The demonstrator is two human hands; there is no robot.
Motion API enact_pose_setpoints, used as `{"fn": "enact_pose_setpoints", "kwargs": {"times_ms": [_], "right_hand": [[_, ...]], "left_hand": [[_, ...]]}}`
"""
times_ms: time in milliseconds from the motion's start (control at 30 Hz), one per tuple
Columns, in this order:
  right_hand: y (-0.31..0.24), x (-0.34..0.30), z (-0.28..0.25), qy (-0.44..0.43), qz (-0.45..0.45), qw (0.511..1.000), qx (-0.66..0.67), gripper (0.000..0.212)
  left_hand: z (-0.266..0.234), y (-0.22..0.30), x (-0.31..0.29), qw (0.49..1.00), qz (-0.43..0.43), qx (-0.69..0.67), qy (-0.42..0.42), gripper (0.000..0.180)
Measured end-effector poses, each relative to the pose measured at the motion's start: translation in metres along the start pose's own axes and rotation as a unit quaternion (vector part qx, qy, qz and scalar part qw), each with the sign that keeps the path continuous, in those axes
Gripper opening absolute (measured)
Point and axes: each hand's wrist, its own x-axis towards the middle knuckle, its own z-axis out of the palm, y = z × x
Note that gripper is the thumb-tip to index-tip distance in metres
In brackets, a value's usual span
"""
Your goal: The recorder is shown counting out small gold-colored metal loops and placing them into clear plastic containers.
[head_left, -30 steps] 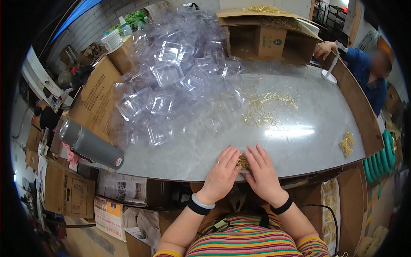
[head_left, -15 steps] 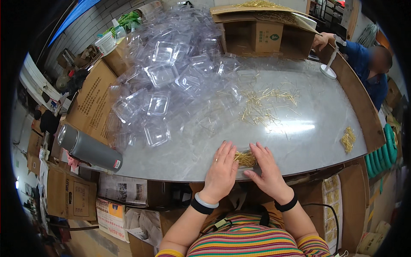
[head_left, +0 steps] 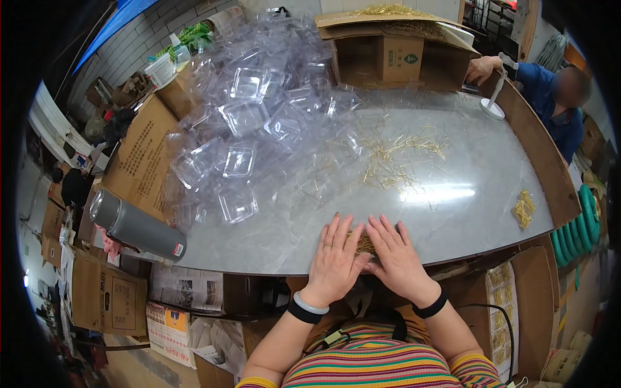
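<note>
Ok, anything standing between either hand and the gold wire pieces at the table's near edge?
Nothing visible. The left hand and right hand flank the gold wire pieces, partly covering them. The clear plastic containers lie farther up the table, out of the way. Whether clear plastic lies under the hands, I can't tell.

Print and labels on cardboard, paper and a flask.
Rows of dark characters run along the upright cardboard panel (head_left: 139,161) at the left; the carton (head_left: 107,301) below it bears large dark lettering beside a framed block of small marks. In the open box (head_left: 352,61) at the back, a brown flap (head_left: 399,58) shows a green emblem with green characters next to it. A red-and-white label (head_left: 179,249) sits near the base of the grey flask (head_left: 142,226), too small to read. Fine print and pictures fill the newspaper (head_left: 187,288); red characters line the sheet (head_left: 169,336) beneath.
</note>
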Motion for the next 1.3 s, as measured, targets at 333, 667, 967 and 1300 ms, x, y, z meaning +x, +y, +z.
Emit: {"fn": "enact_pose_setpoints", "kwargs": {"times_ms": [333,667,967,1300], "right_hand": [[0.002,-0.011,0.003,0.183,0.094,0.975,0.081,0.021],[-0.004,0.009,0.011,0.186,0.057,0.977,0.081,0.039],[-0.003,-0.002,0.009,0.048,0.033,0.982,-0.180,0.062],[0.140,-0.121,-0.082,0.159,0.386,0.810,-0.412,0.051]], "left_hand": [[0.003,0.000,-0.001,1.000,-0.016,-0.025,-0.001,0.054],[-0.004,-0.006,-0.004,0.994,-0.031,-0.106,0.018,0.092],[-0.002,-0.019,-0.012,0.972,-0.078,-0.221,0.008,0.097],[-0.003,-0.011,-0.013,0.970,-0.103,-0.216,0.039,0.091]]}}
